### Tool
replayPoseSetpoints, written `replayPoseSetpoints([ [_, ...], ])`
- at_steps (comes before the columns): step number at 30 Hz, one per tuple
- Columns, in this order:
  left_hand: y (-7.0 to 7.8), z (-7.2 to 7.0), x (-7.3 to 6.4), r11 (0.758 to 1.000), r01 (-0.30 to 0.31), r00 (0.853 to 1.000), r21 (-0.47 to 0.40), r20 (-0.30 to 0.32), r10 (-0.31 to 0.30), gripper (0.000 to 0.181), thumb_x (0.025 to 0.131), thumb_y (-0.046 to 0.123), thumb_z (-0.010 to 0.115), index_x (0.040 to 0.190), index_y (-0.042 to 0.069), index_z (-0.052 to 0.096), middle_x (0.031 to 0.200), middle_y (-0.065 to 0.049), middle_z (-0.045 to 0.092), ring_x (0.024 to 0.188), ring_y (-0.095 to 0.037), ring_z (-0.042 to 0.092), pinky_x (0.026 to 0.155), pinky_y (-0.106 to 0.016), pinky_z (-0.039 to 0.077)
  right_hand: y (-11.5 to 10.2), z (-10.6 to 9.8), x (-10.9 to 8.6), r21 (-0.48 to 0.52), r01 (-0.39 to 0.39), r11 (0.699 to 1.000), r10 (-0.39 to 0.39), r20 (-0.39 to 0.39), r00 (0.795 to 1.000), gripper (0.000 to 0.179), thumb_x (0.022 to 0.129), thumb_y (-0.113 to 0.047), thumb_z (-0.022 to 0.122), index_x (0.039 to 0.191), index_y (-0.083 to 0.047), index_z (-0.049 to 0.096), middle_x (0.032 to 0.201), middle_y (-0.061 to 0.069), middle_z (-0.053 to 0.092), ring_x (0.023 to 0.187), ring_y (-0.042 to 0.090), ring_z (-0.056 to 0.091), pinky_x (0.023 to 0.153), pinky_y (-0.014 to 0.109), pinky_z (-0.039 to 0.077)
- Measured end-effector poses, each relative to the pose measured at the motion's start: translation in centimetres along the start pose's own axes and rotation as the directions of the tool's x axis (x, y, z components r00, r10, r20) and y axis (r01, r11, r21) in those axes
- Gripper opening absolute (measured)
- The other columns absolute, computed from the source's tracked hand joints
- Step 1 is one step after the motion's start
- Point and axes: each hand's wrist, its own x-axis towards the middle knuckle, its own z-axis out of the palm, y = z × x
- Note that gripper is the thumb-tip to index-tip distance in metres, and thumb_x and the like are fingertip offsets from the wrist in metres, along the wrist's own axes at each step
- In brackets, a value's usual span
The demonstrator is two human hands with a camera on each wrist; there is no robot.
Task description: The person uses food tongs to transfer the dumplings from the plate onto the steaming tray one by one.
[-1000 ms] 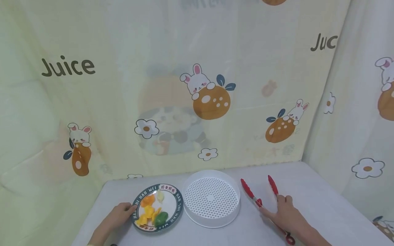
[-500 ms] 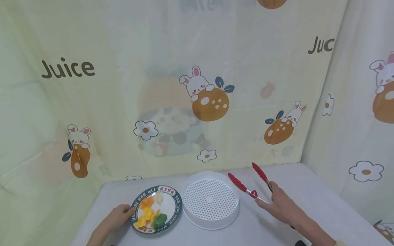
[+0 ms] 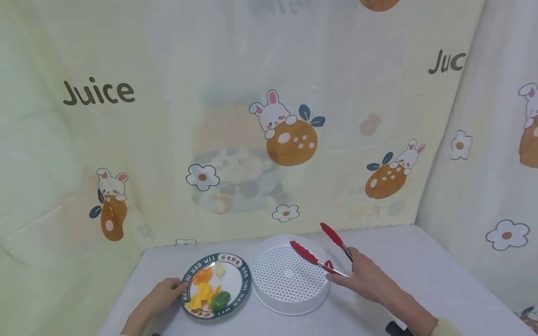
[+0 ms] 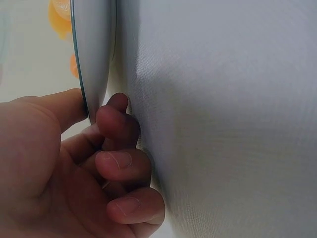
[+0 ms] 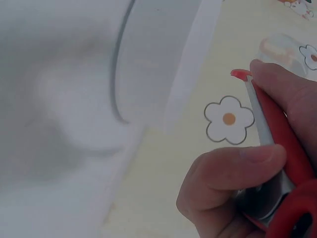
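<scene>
At the left of the table, my left hand (image 3: 165,295) holds the rim of a round plate (image 3: 241,298) with a dark green lettered border. The left wrist view has the thumb over the plate's edge (image 4: 94,54) and fingers curled beneath. Orange, yellow, green and pale dumpling-shaped pieces (image 3: 204,291) lie on the plate. Right of it stands a white round steamer basket (image 3: 290,305) with a perforated bottom. My right hand (image 3: 366,276) grips red-tipped tongs (image 3: 306,254), their two arms spread apart above the basket's right side, nothing between the tips.
A white cloth covers the table (image 3: 349,317). Behind it hangs a pale curtain (image 3: 168,130) printed with rabbits, oranges and flowers, and another curtain side closes off the right. A dark strap piece (image 3: 397,329) shows near the right wrist.
My right hand has raised the tongs from the table's right side and carried them left over the steamer basket. My left hand and the plate have stayed in place.
</scene>
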Motion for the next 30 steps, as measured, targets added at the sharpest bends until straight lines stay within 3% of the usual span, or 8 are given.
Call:
replayPoseSetpoints([
  [6, 0.0, 0.0, -0.2, 1.000, -0.009, 1.000, -0.005, -0.008, 0.009, 0.031, 0.102, 0.034, 0.054, 0.090, 0.006, 0.064, 0.075, -0.005, 0.055, 0.073, -0.017, 0.052, 0.066, -0.031, 0.042, -2.1, 0.7, 0.1, 0.015, 0.044, 0.999, -0.044, 0.007, 0.999, 0.117, 0.066, -0.069, 0.081, 0.146, 0.006, 0.037, 0.126, 0.024, 0.061, 0.094, 0.025, 0.060, 0.074, 0.041, 0.059],
  [11, 0.0, 0.1, -0.3, 1.000, -0.011, 1.000, -0.012, -0.012, 0.011, 0.032, 0.103, 0.034, 0.054, 0.093, 0.006, 0.065, 0.076, -0.005, 0.055, 0.075, -0.017, 0.052, 0.067, -0.032, 0.043, -3.7, 1.8, 0.3, 0.022, 0.086, 0.996, -0.087, 0.018, 0.996, 0.119, 0.065, -0.069, 0.082, 0.147, 0.004, 0.038, 0.136, 0.024, 0.057, 0.106, 0.032, 0.062, 0.085, 0.049, 0.058],
  [16, -0.1, 0.1, -0.2, 1.000, -0.024, 1.000, -0.002, -0.012, 0.024, 0.046, 0.102, 0.041, 0.053, 0.109, -0.003, 0.066, 0.088, -0.008, 0.064, 0.082, -0.019, 0.056, 0.075, -0.039, 0.051, -5.1, 3.1, 0.6, 0.039, 0.141, 0.989, -0.142, 0.028, 0.990, 0.115, 0.065, -0.067, 0.084, 0.147, 0.001, 0.039, 0.141, 0.020, 0.055, 0.120, 0.036, 0.058, 0.092, 0.055, 0.054],
  [18, 0.0, 0.1, -0.1, 1.000, -0.029, 1.000, 0.002, -0.013, 0.029, 0.049, 0.102, 0.042, 0.053, 0.113, -0.004, 0.065, 0.090, -0.008, 0.065, 0.083, -0.019, 0.056, 0.078, -0.040, 0.051, -5.6, 3.5, 0.7, 0.047, 0.156, 0.987, -0.157, 0.037, 0.987, 0.112, 0.065, -0.064, 0.085, 0.146, 0.000, 0.041, 0.140, 0.018, 0.056, 0.118, 0.032, 0.059, 0.093, 0.055, 0.054],
  [25, 0.1, 0.2, -0.1, 0.999, -0.022, 1.000, -0.024, -0.012, 0.022, 0.032, 0.103, 0.034, 0.053, 0.088, 0.007, 0.063, 0.074, -0.004, 0.054, 0.074, -0.017, 0.051, 0.066, -0.032, 0.042, -8.0, 4.7, 0.7, -0.035, 0.184, 0.982, -0.181, 0.077, 0.980, 0.108, 0.068, -0.066, 0.082, 0.147, -0.003, 0.043, 0.141, 0.016, 0.057, 0.122, 0.033, 0.058, 0.095, 0.056, 0.053],
  [30, 0.0, 0.1, 0.0, 1.000, 0.001, 1.000, -0.019, -0.003, -0.001, 0.034, 0.103, 0.035, 0.054, 0.093, 0.005, 0.065, 0.076, -0.005, 0.056, 0.074, -0.017, 0.052, 0.067, -0.032, 0.043, -9.9, 5.6, 0.8, -0.069, 0.228, 0.971, -0.221, 0.097, 0.970, 0.102, 0.069, -0.065, 0.081, 0.145, -0.006, 0.047, 0.142, 0.015, 0.057, 0.127, 0.033, 0.056, 0.095, 0.057, 0.052],
])
